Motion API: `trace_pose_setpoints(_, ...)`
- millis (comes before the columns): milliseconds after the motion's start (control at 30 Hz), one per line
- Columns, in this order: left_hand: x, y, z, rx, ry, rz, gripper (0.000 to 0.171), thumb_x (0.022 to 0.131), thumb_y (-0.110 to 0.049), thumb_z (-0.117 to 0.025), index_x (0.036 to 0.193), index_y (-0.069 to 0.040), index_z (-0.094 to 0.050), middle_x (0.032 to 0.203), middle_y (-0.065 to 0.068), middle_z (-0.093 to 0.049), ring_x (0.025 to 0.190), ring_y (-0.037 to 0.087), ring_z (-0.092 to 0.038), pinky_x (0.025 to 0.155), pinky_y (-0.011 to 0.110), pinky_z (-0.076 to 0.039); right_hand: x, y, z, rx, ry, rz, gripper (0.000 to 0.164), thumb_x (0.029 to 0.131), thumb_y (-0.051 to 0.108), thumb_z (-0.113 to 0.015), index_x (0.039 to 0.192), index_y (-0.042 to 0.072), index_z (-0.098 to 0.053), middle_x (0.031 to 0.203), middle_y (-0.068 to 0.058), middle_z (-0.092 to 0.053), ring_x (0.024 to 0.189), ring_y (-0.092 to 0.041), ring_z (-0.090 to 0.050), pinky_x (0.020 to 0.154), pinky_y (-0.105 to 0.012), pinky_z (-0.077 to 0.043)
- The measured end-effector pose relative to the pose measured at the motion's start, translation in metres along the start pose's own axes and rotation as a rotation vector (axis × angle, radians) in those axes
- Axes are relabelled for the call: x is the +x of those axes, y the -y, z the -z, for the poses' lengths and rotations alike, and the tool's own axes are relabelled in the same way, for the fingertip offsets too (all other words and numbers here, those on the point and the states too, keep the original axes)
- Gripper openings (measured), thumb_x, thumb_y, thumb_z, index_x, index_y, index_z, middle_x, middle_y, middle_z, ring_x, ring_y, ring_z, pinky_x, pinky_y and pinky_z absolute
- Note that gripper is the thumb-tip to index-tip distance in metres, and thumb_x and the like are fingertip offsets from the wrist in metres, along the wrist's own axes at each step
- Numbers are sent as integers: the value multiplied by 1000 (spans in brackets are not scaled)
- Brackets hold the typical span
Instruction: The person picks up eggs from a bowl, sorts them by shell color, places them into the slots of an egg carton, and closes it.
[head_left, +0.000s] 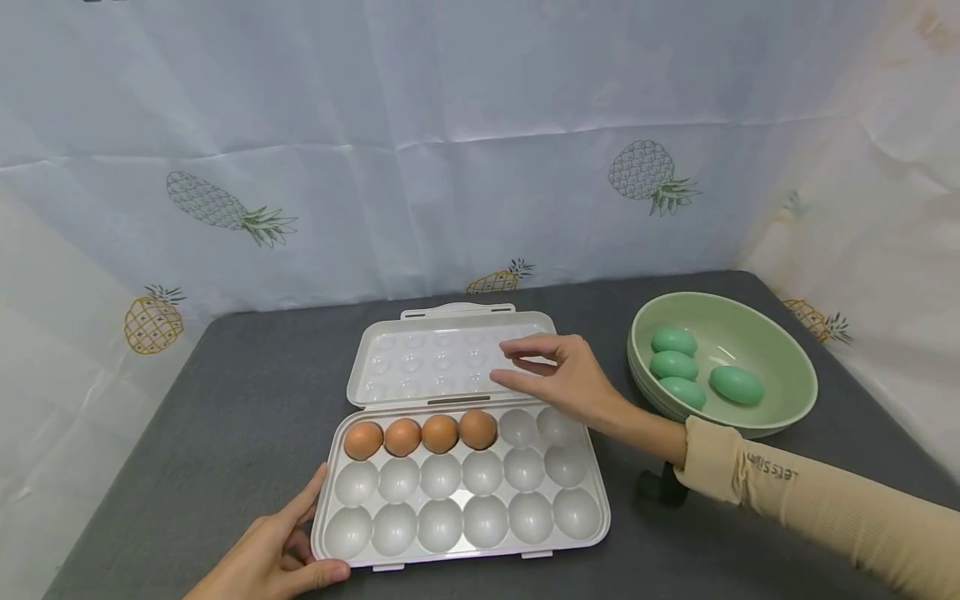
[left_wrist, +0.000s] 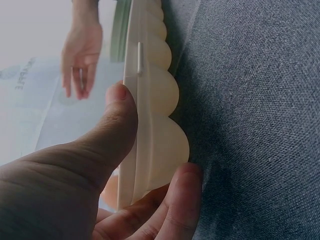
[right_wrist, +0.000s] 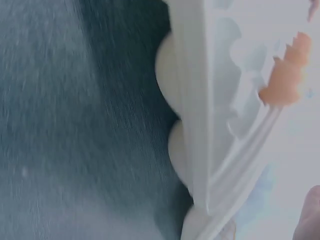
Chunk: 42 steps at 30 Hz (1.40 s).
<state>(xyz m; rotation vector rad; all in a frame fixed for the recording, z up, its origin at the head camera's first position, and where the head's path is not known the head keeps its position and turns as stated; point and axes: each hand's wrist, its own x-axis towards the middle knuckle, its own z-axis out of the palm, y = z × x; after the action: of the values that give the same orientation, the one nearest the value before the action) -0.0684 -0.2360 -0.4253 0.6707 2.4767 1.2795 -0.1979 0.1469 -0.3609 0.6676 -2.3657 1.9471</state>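
Observation:
A white plastic egg box (head_left: 440, 527) lies open on the table, its lid (head_left: 390, 333) folded back away from me. Several brown eggs (head_left: 439, 433) fill the left part of its far row; the other cups hold nothing. My left hand (head_left: 262, 550) grips the box's near left corner. In the left wrist view, the thumb (left_wrist: 122, 112) lies along the rim and fingers (left_wrist: 182, 205) curl round the rounded cups. My right hand (head_left: 562, 375) hovers over the lid's right side, thumb and fingers apart with nothing between them. Brown eggs (right_wrist: 285, 80) also show in the right wrist view.
A pale green bowl (head_left: 798, 383) with several green eggs (head_left: 737, 385) stands at the right, beyond my right forearm. The table (head_left: 225, 417) has a dark grey cover. Behind it hangs a white curtain (head_left: 450, 208) with pineapple prints.

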Motion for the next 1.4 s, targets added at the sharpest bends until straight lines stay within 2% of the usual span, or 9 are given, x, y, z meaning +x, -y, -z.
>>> trace_pose_setpoints(133,0,0,0,-4,4,10,107,89,-11,-79,158,13,0,113,8,-69,73,-4,-66,58,25,-60,7,5,15,32,-20,35,35,84,2,-81,117,-4,-73,117,-9,-74,106,-3,-72,100,-37,-57)
trace_pose_setpoints(333,0,-2,1,-10,11,26,107,90,-12,-79,157,14,0,113,9,-69,73,-4,-66,58,25,-60,14,9,44,29,-39,85,31,86,0,-79,116,-5,-73,107,12,-76,101,-5,-74,94,-28,-60)
trace_pose_setpoints(467,1,-2,1,0,11,23,108,89,-12,-79,157,14,0,110,6,-69,72,-4,-66,58,25,-59,18,9,70,41,-57,72,29,87,0,-79,115,-6,-73,103,11,-78,94,-4,-75,86,-21,-60)
trace_pose_setpoints(600,1,-2,1,5,7,6,107,89,-11,-79,158,13,0,108,5,-69,72,-4,-65,58,25,-59,21,7,100,105,-82,101,24,88,-6,-74,112,-2,-76,100,9,-80,94,-4,-75,87,-19,-59)
trace_pose_setpoints(800,1,-3,1,-6,10,-10,108,90,-10,-79,159,10,1,105,1,-68,70,-4,-65,56,25,-59,18,1,148,207,-192,119,25,93,-8,-68,112,4,-78,98,7,-81,94,-4,-75,86,-16,-58)
trace_pose_setpoints(967,1,-3,1,3,9,-6,108,89,-10,-79,159,10,1,106,2,-68,70,-4,-65,57,25,-59,13,-4,184,226,-249,86,27,94,-6,-67,114,6,-78,100,7,-81,95,-3,-74,84,-14,-57)
trace_pose_setpoints(1167,0,-4,1,-15,15,24,108,90,-13,-79,160,9,1,107,1,-68,72,-3,-66,58,26,-59,5,-22,217,210,-183,47,31,92,-15,-63,115,2,-76,103,4,-81,96,-5,-75,86,-17,-58)
trace_pose_setpoints(1333,0,-4,2,-26,10,49,108,91,-16,-78,161,5,1,108,-1,-68,71,-2,-67,58,27,-60,-2,-30,230,155,-227,-104,31,92,-9,-68,115,9,-78,101,9,-80,97,-1,-73,84,-15,-58)
trace_pose_setpoints(1400,0,-3,2,-29,11,45,109,91,-16,-78,161,5,2,109,0,-68,71,-2,-67,58,27,-60,-3,-30,234,66,-244,-178,30,94,-2,-70,115,17,-79,99,16,-79,99,4,-70,83,-13,-57)
